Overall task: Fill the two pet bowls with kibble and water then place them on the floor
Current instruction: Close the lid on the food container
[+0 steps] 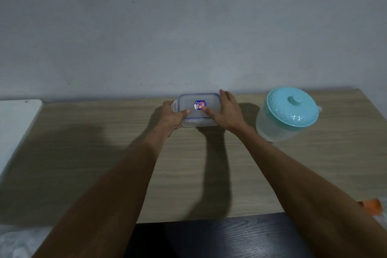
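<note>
A clear plastic container (pixel 210 98) with a blue-edged lid sits on the wooden table (pixel 104 153), close to the wall (pixel 188 27) behind it. A small blue, white and orange sticker (pixel 200 104) marks the lid's middle; its print is too blurred to read. The left hand (pixel 171 114) grips the container's left end, thumb on the lid. The right hand (pixel 228 113) clasps its right side, thumb on the lid and fingers over the far edge. Right of the container, apart from it, stands a translucent jug (pixel 272 128) with a teal knobbed lid (pixel 293 109). Far left of the container lies a white board (pixel 16 123).
</note>
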A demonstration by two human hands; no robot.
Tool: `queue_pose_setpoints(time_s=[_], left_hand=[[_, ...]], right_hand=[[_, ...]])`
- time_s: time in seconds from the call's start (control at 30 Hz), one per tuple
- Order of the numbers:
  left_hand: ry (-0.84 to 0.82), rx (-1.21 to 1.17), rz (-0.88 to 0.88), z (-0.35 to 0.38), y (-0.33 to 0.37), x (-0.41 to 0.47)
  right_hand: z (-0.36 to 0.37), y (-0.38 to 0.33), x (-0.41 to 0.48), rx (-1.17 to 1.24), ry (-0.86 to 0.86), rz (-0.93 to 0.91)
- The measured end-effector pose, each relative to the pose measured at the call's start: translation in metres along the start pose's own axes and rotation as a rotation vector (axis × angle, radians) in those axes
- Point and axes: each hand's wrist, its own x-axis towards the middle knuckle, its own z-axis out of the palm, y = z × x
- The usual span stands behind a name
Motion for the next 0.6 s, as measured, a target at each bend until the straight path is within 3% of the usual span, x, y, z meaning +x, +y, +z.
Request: queue_pose_setpoints(time_s=[0.07,0.33,0.6], left_hand=[[0.025,0.033,0.029,0.001,0.000,-0.003],[0.189,0.267,0.123,0.006,0.003,-0.020],[0.193,0.251,0.128,0.010,-0.005,-0.009]], right_hand=[[0.007,0.010,-0.014,0.151,0.148,0.095],[0.020,0.001,-0.015,0.445,0.152,0.337],[0.024,0.006,-0.005,0.518,0.173,0.426]])
